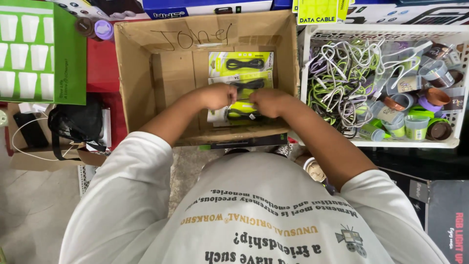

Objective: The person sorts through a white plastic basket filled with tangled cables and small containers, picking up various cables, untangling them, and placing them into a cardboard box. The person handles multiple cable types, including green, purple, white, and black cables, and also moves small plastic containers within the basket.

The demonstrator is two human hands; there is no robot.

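Head view: both arms reach into cardboard box (141, 73); left hand (217, 95) & right hand (267, 101) fisted, pinching cable pack (242, 111).

Yellow-green cable packets (241, 63), each showing a coiled black cable behind clear plastic, lie flat in an overlapping row inside the open cardboard box (141, 83); the nearest packet (239, 112) sits partly hidden under both hands.

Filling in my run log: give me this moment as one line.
left hand: on cable pack | right hand: same pack | in cardboard box | white basket beside
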